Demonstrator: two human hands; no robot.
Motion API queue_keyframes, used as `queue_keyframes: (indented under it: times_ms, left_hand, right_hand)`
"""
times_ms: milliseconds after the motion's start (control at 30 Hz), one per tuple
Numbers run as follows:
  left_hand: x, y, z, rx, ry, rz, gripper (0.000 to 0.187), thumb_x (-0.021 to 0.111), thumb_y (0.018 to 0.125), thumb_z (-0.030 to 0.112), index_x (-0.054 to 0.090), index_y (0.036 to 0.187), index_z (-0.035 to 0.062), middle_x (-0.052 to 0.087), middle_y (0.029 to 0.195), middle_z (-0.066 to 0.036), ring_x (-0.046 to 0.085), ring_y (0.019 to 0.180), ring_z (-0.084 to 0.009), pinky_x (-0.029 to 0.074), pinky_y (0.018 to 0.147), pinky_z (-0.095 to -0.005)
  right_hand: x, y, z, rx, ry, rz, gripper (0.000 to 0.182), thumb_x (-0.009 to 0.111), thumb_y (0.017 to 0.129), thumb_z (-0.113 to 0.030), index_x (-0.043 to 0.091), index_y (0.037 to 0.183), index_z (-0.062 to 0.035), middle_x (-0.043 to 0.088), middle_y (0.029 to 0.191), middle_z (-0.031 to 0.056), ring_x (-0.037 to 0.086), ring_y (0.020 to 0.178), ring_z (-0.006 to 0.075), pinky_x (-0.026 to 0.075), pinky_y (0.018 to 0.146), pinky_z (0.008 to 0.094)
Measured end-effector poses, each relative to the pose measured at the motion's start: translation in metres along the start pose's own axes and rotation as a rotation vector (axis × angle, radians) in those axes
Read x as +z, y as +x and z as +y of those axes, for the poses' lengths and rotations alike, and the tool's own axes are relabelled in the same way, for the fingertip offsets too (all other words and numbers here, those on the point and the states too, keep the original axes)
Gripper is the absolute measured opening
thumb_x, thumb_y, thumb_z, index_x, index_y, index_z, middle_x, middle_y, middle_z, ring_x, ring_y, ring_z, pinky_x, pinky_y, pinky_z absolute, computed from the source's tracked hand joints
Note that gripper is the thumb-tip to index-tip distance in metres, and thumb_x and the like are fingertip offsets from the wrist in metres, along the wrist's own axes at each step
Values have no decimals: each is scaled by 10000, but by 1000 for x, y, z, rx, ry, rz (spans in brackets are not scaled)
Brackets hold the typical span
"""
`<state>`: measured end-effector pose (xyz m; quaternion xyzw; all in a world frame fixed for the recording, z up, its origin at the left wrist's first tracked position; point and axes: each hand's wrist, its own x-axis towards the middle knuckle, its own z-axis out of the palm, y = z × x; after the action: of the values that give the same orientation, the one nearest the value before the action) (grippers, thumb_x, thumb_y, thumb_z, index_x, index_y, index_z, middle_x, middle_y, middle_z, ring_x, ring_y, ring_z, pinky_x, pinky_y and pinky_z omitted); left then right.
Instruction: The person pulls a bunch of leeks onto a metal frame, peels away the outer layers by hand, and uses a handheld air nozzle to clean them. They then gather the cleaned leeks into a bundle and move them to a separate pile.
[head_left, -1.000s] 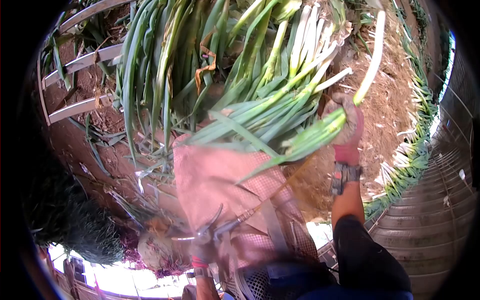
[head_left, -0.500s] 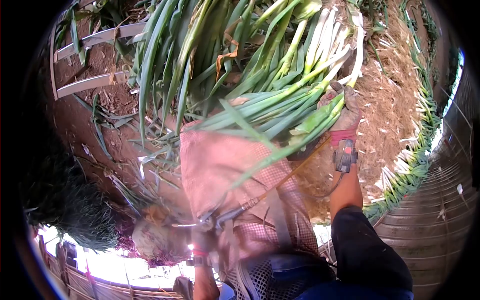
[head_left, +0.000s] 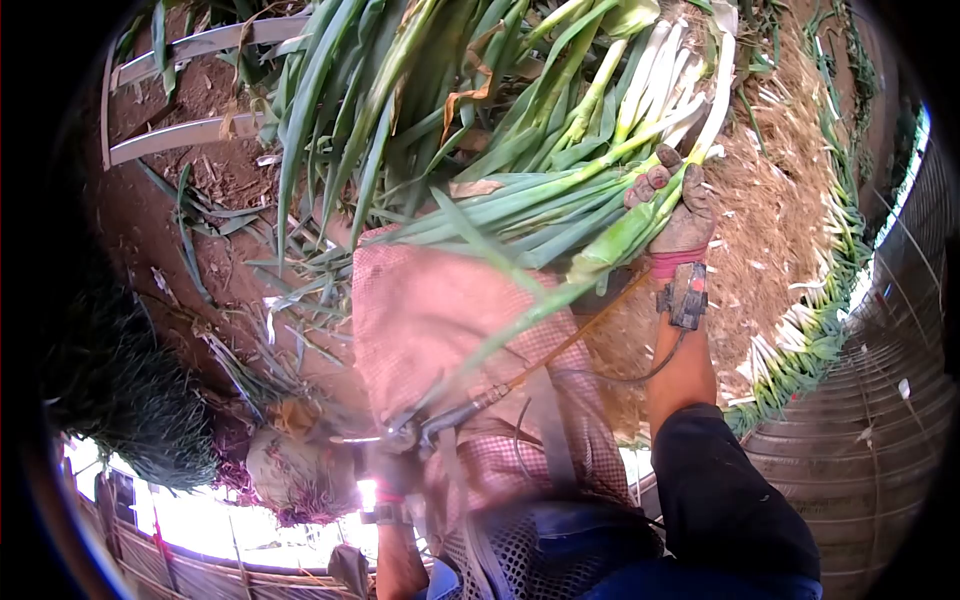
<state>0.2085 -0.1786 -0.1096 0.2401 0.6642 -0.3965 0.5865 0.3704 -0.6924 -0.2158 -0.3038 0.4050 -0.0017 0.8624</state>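
Observation:
My right hand (head_left: 683, 212), in a dirty glove with a red cuff, is closed around a green onion (head_left: 716, 95). Its white stem points up and its long green leaves trail down to the left across the pink checked cloth (head_left: 430, 310) over my lap. Lower left, my blurred left hand (head_left: 393, 468) is wrapped around an air blow gun (head_left: 440, 422), its metal nozzle pointing left. From the gun an orange-brown hose (head_left: 560, 366) runs up toward the right wrist. A pile of green onions (head_left: 400, 110) lies just beyond the cloth, close to the right hand.
Trimmed roots and debris (head_left: 770, 210) cover the ground at right, bordered by a curved row of green onions (head_left: 800, 350). A metal frame (head_left: 190, 140) stands upper left. Tied onion bundles (head_left: 290, 470) lie lower left. A device (head_left: 686, 296) with a cable is strapped to my right wrist.
The view has shifted slightly, and the metal frame sits higher in it. My right hand keeps its grip on the green onion, and the left keeps the blow gun.

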Motion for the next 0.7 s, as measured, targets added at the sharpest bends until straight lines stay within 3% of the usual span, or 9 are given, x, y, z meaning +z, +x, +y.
queue_keyframes:
  times_ms: [200, 367, 433, 467, 500, 533, 567, 600, 700]
  left_hand:
    - [12, -3, 3, 38, 62, -14, 299, 640, 880, 54, 639, 1176, 10, 689, 964, -79, 673, 784, -218, 549, 573, -301]
    - [8, -5, -2, 76, 106, -96, 233, 683, 920, 121, 633, 1125, 23, 645, 921, -50, 642, 749, -200, 542, 600, -303]
    - [-14, 17, -20, 546, 791, 29, 230, 725, 895, 120, 622, 1082, 37, 621, 913, -35, 613, 732, -179, 535, 618, -301]
    - [28, 1, 5, 144, 79, -37, 235, 717, 906, 78, 618, 1116, 39, 624, 942, -28, 610, 751, -160, 531, 643, -299]
    - [-1, 17, 3, 57, 95, -89, 256, 697, 912, 52, 635, 1160, 41, 643, 950, -32, 632, 783, -159, 532, 644, -312]
    - [25, 7, 13, 105, 140, -133, 266, 695, 904, 41, 639, 1165, 28, 655, 952, -37, 643, 796, -159, 539, 657, -312]
    - [56, 0, 24, 154, 184, -177, 277, 693, 897, 30, 644, 1170, 14, 666, 953, -42, 654, 810, -160, 545, 669, -312]
    - [65, 6, 28, 163, 193, -176, 277, 693, 897, 30, 644, 1170, 14, 666, 953, -42, 654, 810, -160, 545, 669, -312]
    - [99, 16, 42, 461, 665, -202, 247, 683, 879, 18, 652, 1121, -21, 677, 920, -51, 660, 790, -158, 554, 697, -296]
  right_hand:
    - [-6, 13, -6, -58, -203, 31, 523, 638, 982, -299, 523, 1351, 54, 651, 1068, 158, 620, 993, 316, 511, 936, 460]
    - [-11, 47, -13, -94, -377, 151, 497, 649, 992, -270, 531, 1352, 53, 664, 1057, 130, 643, 1010, 258, 527, 946, 418]
    - [-18, 55, -18, -21, -811, 493, 488, 670, 977, -281, 549, 1330, 33, 663, 1046, 113, 637, 966, 224, 545, 873, 387]
    - [-1, 62, -22, 112, -854, 413, 467, 683, 965, -282, 575, 1317, 5, 658, 1052, 99, 615, 945, 193, 538, 820, 367]
    - [10, 47, -18, 89, -1171, 554, 518, 665, 970, -335, 574, 1350, 5, 655, 1052, 102, 621, 905, 196, 547, 780, 348]
    - [2, 38, -14, -41, -1540, 360, 618, 633, 975, -424, 550, 1387, 29, 671, 1110, 129, 665, 906, 228, 573, 801, 361]
    - [46, 16, -6, -2, -1653, 212, 622, 632, 971, -372, 523, 1398, 68, 664, 1259, 257, 644, 1164, 312, 517, 981, 372]
    - [81, -1, 0, 321, -1533, 103, 644, 652, 960, -419, 533, 1411, 24, 647, 1302, 253, 629, 1208, 339, 471, 1062, 402]
    - [87, -51, 56, 59, -1740, -641, 770, 727, 868, -534, 548, 1402, -9, 645, 1284, 231, 623, 1183, 369, 479, 1027, 450]
